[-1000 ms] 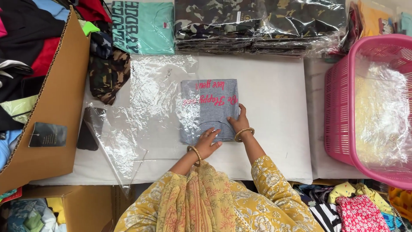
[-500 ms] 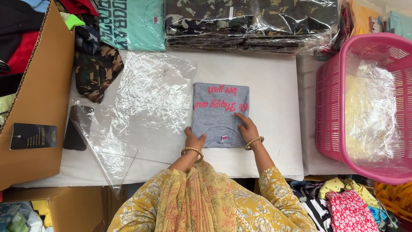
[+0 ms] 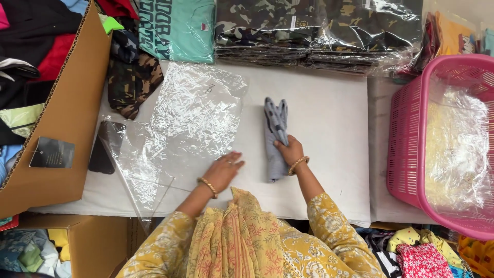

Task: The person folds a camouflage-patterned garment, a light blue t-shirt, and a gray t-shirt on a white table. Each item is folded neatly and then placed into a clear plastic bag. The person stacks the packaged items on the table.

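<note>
Grey folded garment (image 3: 275, 138) gripped by right hand (image 3: 290, 152); left hand (image 3: 224, 170) flat on plastic bag (image 3: 190, 118).

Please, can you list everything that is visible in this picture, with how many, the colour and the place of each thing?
folded garment: one, grey, middle of the table, gripped by the right hand
clear plastic bags: at least two, transparent, flat on the table's left part
table: one, white top
packed camouflage garments: a stack, green-brown, far edge
teal shirt: one, teal, far edge left
loose camouflage garment: one, beside the box
cardboard box: one, brown, left, full of clothes
dark tag: one, on the box wall
basket: one, pink, right, holds clear plastic
left hand: flat at the edge of a bag, gold bangle
right hand: on the grey garment, gold bangle
</note>
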